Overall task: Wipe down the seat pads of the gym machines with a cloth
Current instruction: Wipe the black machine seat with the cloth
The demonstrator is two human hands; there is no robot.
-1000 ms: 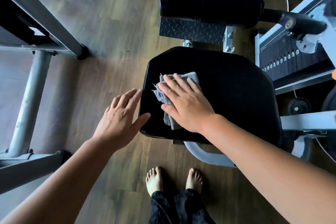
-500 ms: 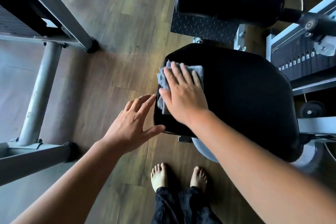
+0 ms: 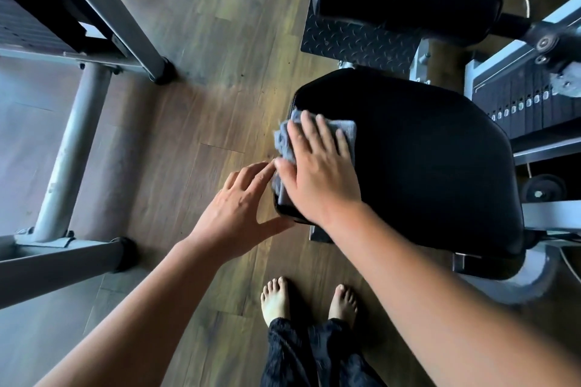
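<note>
A black padded seat pad (image 3: 424,166) of a gym machine fills the right half of the view. A grey cloth (image 3: 284,138) lies on its left edge. My right hand (image 3: 317,170) presses flat on the cloth with fingers spread, covering most of it. My left hand (image 3: 242,207) is just left of the seat. Its fingers are apart, the fingertips touch the seat's left rim beside the cloth, and the thumb rests under the front corner.
Black roller pads (image 3: 405,0) and a checker-plate footrest (image 3: 355,41) lie beyond the seat. A weight stack (image 3: 528,100) stands at right. Grey steel frame tubes (image 3: 72,154) of another machine cross the wooden floor (image 3: 201,78) at left. My bare feet (image 3: 276,298) stand below the seat.
My right hand has slid the cloth toward the seat's left edge. My left hand has moved in and now touches the rim. The camera has shifted, so the seat sits further right.
</note>
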